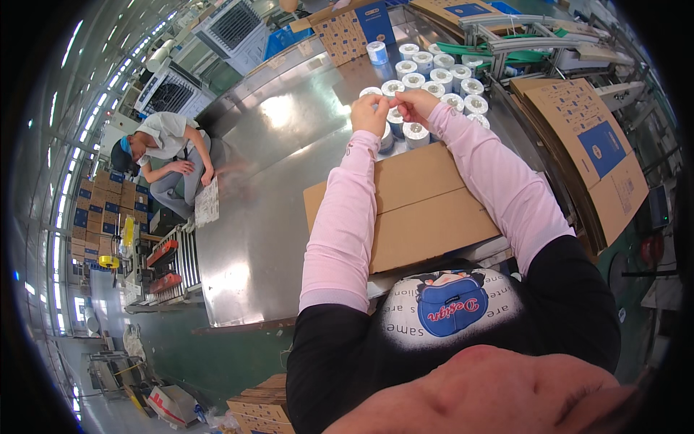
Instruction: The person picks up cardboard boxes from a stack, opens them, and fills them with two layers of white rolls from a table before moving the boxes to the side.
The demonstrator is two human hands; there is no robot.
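Note:
My left hand [369, 116] and my right hand [418, 106] meet above the near edge of a group of cans. The fingers of both are curled in, the fingertips nearly touching; whatever they may hold is too small or hidden to make out. Below and around them stand several white cylindrical cans [416, 134] with pale tops, some with blue on their sides. Between my forearms and my body lies a plain brown cardboard carton [426, 217], its flat face up with a seam across it.
A metal table [253, 166] stretches left. Flattened printed cartons [585, 145] lean at the right, beside a conveyor frame [520, 47] with green guides. At the far edge stands a blue-and-brown carton [354, 32]. A co-worker [170, 152] bends at the table's left side, near a roller conveyor [177, 264].

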